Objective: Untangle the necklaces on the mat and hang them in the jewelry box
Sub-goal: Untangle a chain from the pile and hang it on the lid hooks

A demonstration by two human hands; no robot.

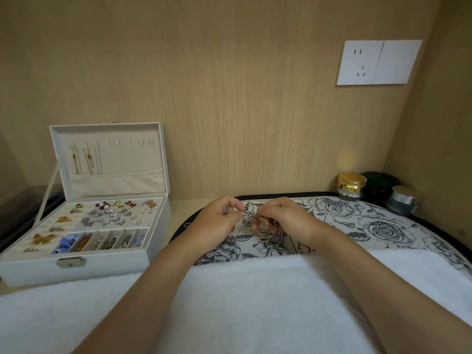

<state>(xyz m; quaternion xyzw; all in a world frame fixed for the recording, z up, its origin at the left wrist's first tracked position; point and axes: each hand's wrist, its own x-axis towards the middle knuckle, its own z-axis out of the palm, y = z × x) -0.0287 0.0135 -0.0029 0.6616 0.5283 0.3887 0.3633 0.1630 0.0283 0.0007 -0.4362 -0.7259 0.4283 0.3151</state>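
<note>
Over the mat (383, 226), tangled necklaces (249, 217) between left grip (217, 222) and right grip (283, 218), both pinching them

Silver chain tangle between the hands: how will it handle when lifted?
Likely floppy: the silver chain tangle is fine links bunched between left hand and right hand, so it should droop from any grip. Probably very light, since fingertip pinches alone carry it. May snag easily; chains hung in the jewelry box lid look equally thin.
</note>
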